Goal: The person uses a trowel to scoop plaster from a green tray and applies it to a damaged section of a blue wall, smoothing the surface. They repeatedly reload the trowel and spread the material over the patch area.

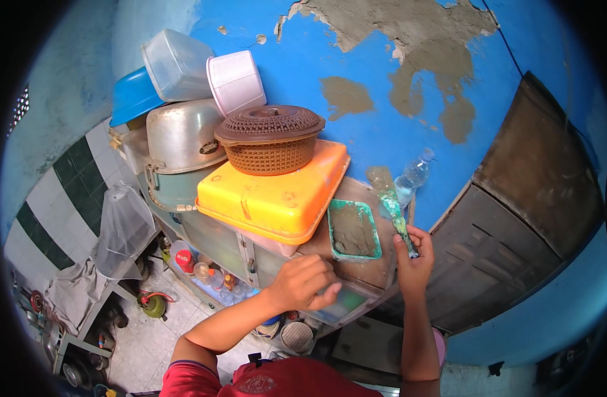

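Wall (356, 59): blue paint, flaking to rough grey plaster. Orange tub (270, 195): smooth plastic, scuffed. Brown basket (270, 139): woven plastic, matt. Basin (181, 135): dull metal. Green tray (373, 228): plastic, caked with rough mortar. Bottle (412, 175): clear plastic.

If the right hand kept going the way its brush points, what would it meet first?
Probably the blue wall: the right hand holds a brush aimed up at it, beside the bottle. Depth is unclear.

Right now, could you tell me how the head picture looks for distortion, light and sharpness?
Head view: fisheye bends the dark wooden door and peeling blue wall toward a black rim; daylight is even and soft, with slight glare on the orange plastic tub; both hands and the paint-smeared brush are sharp.
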Tool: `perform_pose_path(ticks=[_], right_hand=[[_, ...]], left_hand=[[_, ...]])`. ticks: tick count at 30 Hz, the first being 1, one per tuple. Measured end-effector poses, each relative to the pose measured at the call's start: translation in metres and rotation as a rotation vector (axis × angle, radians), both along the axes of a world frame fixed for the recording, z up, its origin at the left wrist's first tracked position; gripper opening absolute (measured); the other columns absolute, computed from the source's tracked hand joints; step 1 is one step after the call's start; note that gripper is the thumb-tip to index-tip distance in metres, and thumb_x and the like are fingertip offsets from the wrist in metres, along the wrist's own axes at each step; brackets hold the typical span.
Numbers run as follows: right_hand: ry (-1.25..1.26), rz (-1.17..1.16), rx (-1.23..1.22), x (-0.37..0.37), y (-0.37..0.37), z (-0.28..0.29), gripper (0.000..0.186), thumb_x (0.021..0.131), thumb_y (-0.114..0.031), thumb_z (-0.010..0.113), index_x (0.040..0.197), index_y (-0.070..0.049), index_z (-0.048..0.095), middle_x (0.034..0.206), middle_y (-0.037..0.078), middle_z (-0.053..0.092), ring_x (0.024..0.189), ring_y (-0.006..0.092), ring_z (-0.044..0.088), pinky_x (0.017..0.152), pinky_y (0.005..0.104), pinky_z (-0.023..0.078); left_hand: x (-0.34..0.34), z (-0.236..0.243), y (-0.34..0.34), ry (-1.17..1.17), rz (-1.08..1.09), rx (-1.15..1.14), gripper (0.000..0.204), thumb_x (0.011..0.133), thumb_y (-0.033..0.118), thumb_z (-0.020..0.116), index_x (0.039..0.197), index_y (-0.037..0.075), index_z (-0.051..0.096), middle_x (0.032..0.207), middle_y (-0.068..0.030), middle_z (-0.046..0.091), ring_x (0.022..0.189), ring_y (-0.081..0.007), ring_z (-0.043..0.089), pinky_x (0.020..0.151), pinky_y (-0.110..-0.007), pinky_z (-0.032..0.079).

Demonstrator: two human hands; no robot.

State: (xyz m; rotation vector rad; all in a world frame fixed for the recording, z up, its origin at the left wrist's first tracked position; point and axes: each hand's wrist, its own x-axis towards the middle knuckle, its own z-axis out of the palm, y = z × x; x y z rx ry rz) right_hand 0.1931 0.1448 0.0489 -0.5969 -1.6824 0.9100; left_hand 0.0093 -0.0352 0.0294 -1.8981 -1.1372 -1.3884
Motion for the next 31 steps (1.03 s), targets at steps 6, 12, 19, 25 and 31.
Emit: perform_pose_path(ticks=[6,12,19,25,31], right_hand=[[-0.103,-0.09,0.167,0.005,-0.004,0.007,0.029,0.094,-0.009,0.074,0.118,0.003,0.063,0.1,0.014,0.077,0.091,0.0142,0.071,0.08,0.029,0.054],[-0.267,-0.139,0.36,0.009,-0.014,0.027,0.026,0.098,-0.015,0.068,0.115,0.003,0.062,0.099,0.02,0.074,0.09,0.0312,0.073,0.08,0.0367,0.055],[-0.291,-0.182,0.675,0.008,-0.003,0.042,0.022,0.099,-0.012,0.065,0.114,0.003,0.062,0.102,0.02,0.066,0.089,0.0388,0.068,0.079,0.0443,0.053],[-0.309,-0.242,0.74,-0.008,0.018,0.062,0.023,0.1,-0.015,0.065,0.115,0.002,0.063,0.101,0.02,0.066,0.087,0.0399,0.067,0.074,0.0445,0.054],[-0.298,-0.253,0.77,-0.039,0.035,0.09,0.025,0.1,-0.018,0.065,0.117,0.0,0.063,0.102,0.019,0.067,0.087,0.0407,0.069,0.072,0.0451,0.054]], left_hand=[[-0.005,-0.013,0.034,-0.108,0.041,0.043,0.016,0.079,0.001,0.073,0.089,0.001,0.061,0.08,-0.0117,0.061,0.067,-0.0296,0.06,0.058,-0.037,0.047],[-0.004,-0.017,0.048,-0.151,0.083,0.039,0.016,0.079,0.003,0.073,0.089,0.003,0.06,0.079,-0.0095,0.061,0.068,-0.0278,0.06,0.059,-0.036,0.048],[-0.001,-0.018,0.053,-0.196,0.141,0.044,0.013,0.084,0.009,0.072,0.088,0.004,0.061,0.08,-0.007,0.06,0.071,-0.0253,0.061,0.061,-0.035,0.049],[-0.002,-0.022,0.055,-0.195,0.212,0.061,0.015,0.082,0.01,0.073,0.09,0.004,0.061,0.079,-0.0077,0.059,0.067,-0.0258,0.06,0.058,-0.035,0.048],[-0.004,-0.023,0.055,-0.182,0.248,0.067,0.016,0.082,0.012,0.074,0.091,0.006,0.062,0.081,-0.0065,0.06,0.069,-0.0247,0.062,0.06,-0.035,0.049]])
